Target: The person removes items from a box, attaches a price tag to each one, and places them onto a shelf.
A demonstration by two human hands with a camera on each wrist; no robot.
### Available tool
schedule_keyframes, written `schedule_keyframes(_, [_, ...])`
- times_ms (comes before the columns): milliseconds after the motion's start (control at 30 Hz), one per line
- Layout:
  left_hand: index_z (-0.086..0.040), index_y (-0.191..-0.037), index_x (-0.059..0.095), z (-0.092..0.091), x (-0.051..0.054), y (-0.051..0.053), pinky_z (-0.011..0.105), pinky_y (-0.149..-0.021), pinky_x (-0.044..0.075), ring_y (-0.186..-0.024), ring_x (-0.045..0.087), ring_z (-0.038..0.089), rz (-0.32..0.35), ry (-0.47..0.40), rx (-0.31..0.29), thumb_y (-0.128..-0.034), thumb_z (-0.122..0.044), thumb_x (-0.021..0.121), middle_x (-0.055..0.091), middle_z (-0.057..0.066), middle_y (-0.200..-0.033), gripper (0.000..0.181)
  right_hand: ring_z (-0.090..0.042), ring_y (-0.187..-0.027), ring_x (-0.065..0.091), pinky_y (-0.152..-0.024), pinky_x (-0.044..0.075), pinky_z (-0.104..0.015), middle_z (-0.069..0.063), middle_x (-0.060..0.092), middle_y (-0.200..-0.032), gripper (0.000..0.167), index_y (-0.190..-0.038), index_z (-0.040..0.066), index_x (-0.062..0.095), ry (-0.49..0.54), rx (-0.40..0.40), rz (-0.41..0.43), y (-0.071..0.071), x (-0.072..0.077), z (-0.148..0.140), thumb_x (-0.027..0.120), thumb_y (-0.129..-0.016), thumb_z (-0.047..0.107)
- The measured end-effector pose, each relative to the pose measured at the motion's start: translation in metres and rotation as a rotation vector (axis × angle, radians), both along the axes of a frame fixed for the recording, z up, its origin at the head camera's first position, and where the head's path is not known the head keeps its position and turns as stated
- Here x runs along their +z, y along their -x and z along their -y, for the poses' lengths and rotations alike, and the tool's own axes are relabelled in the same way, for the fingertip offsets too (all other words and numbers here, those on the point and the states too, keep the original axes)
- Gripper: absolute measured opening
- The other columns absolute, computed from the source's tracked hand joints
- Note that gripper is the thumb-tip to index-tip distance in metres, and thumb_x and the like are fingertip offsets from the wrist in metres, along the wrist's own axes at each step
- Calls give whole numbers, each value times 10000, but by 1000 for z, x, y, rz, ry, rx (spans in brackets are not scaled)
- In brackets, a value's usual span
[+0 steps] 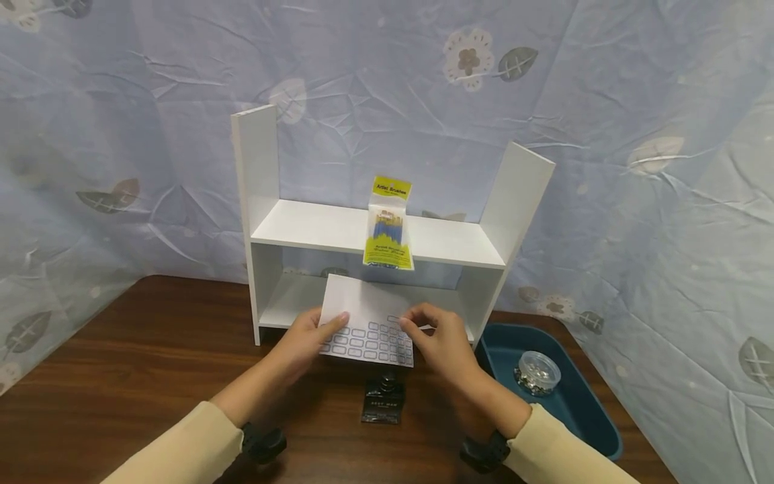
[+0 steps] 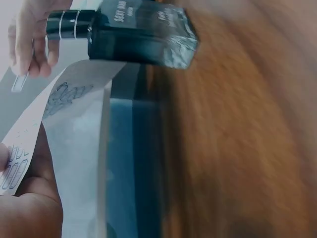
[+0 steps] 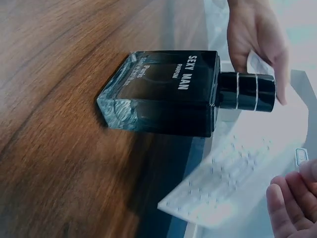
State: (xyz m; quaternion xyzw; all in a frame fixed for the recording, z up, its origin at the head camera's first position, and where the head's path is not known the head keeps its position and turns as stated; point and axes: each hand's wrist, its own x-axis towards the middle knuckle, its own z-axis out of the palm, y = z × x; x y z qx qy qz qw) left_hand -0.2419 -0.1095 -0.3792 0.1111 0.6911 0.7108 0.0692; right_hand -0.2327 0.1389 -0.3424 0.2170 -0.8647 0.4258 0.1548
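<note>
A white sheet of small blue-bordered label stickers [image 1: 357, 306] is gripped at its left edge by my left hand [image 1: 305, 341], thumb on the front. My right hand [image 1: 443, 341] pinches one small label [image 3: 301, 156] between thumb and finger, by the sheet's right side. The left wrist view shows that label off the sheet. On the table below the sheet stands a dark glass perfume bottle [image 1: 383, 403] with a black cap, lettered "SEXY MAN"; neither hand touches it.
Behind the hands stands a white two-level shelf [image 1: 314, 225]. A yellow packet of artist brushes [image 1: 389, 225] leans on its upper board. To the right, a blue tray [image 1: 580, 396] holds a clear round tub [image 1: 538, 372] of small metallic pieces. The tabletop [image 1: 121, 376] is dark wood.
</note>
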Motion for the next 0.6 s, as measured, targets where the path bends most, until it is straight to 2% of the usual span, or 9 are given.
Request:
schedule_keyframes(167, [148, -1358, 511, 21, -10, -9, 233, -788, 629, -867, 761, 63, 39, -18, 9, -1113, -237, 511, 801, 23, -1039, 456, -162, -889, 719, -818, 632, -265, -56, 768, -935, 55, -988, 79, 754, -10, -12, 20, 1, -1, -5, 719, -991, 122])
schedule_keyframes(333, [146, -1385, 491, 38, -17, -16, 230, -814, 629, -898, 762, 59, 63, 0, 21, -1106, -259, 535, 799, 6, -1064, 494, -135, -851, 684, -822, 633, -314, -56, 755, -928, 63, -997, 68, 747, -5, -27, 47, 0, -2, -9, 707, -999, 117])
schedule_keyframes(433, [152, -1392, 481, 47, -20, -20, 240, -828, 634, -914, 771, 74, 74, 12, 4, -1107, -265, 532, 802, 25, -1090, 508, -138, -844, 677, -825, 629, -314, -66, 752, -932, 68, -1001, 58, 744, 5, -16, 60, 0, -1, -10, 702, -1002, 111])
schedule_keyframes(600, [162, -1398, 456, 64, -29, -26, 288, -858, 643, -966, 786, 127, 95, 45, -70, -1118, -261, 500, 798, 72, -1140, 509, -138, -848, 675, -811, 608, -234, -65, 756, -941, 79, -1014, 51, 744, 2, -16, 65, -1, -1, -12, 699, -1005, 115])
